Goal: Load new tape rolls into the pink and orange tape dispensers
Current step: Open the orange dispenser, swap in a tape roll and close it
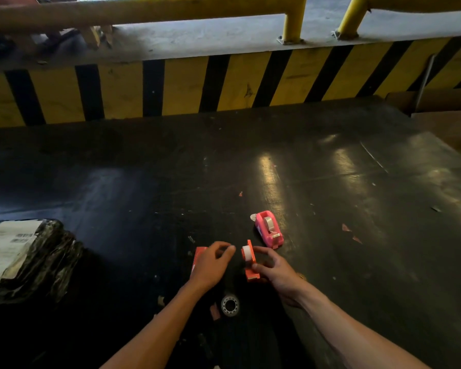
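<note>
Dark worktable (pixel 330 182) below striped barrier: pink dispenser (pixel 269 229) stands loaded, set aside. Our right hand (pixel 276 272) clamps the orange dispenser (pixel 250 262), roll seated, steadying it; our left hand (pixel 213 265) pinches together, seemingly drawing tape.

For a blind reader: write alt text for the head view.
Two bare hands work an orange plastic tape dispenser on a dark table: right hand grips it, left hand hovers beside. A pink plastic tape dispenser with a roll stands behind.
</note>
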The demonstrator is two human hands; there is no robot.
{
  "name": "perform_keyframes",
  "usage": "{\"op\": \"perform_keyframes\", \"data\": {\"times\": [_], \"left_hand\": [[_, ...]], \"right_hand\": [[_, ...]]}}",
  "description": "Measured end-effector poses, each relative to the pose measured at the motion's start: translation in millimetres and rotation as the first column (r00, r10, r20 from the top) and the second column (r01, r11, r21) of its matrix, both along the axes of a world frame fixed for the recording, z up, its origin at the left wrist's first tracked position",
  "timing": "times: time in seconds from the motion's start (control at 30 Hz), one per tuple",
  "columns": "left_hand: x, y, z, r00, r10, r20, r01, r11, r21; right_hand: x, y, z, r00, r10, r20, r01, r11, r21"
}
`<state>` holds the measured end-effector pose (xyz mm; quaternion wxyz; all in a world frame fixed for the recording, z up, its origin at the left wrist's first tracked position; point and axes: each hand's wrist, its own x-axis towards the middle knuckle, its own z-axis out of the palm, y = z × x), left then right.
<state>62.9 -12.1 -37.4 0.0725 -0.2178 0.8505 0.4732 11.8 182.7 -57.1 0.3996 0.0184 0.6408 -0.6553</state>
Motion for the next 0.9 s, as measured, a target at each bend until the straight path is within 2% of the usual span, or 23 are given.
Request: {"op": "perform_keyframes", "data": {"times": [0.03,0.1,0.3,0.37,0.4,0.47,0.5,0.57,0.77,0.9], "left_hand": [[-1,7,6,0.999,-0.019,0.039,0.013,0.991,0.135],[-3,14,12,0.994,-0.038,0.103,0.007,0.956,0.292],[-6,19,15,0.988,0.079,0.131,-0.130,0.882,0.453],[-7,16,9,0.982,0.174,0.073,-0.188,0.908,0.374],[-5,12,3,0.983,0.181,0.024,-0.181,0.948,0.263],[2,2,-10,0.998,0.052,-0.028,-0.055,0.994,-0.092],[6,-2,-17,0.999,-0.035,-0.016,0.030,0.966,-0.255],[14,-6,-25,0.986,-0.163,0.028,0.158,0.883,-0.442],[17,-6,-27,0.955,-0.294,0.043,0.259,0.754,-0.604],[27,-7,-19,0.876,-0.482,0.030,0.430,0.751,-0.501]], "right_hand": [[1,-1,2,1.000,0.019,-0.023,-0.018,1.000,0.013],[2,-2,5,0.999,0.037,-0.030,-0.036,0.999,0.009],[-1,4,6,0.999,0.025,-0.040,-0.025,1.000,0.010],[-4,7,4,0.999,-0.024,-0.032,0.025,1.000,0.019],[-4,9,3,0.998,-0.049,-0.028,0.050,0.998,0.026],[-5,13,-2,0.997,-0.077,-0.028,0.079,0.995,0.066],[-6,15,-5,0.996,-0.079,-0.033,0.081,0.993,0.087],[-6,18,-9,0.996,-0.082,-0.025,0.085,0.991,0.105],[-4,21,-12,0.998,-0.062,-0.010,0.063,0.987,0.150],[-4,24,-11,0.997,-0.070,-0.017,0.072,0.983,0.167]]}}
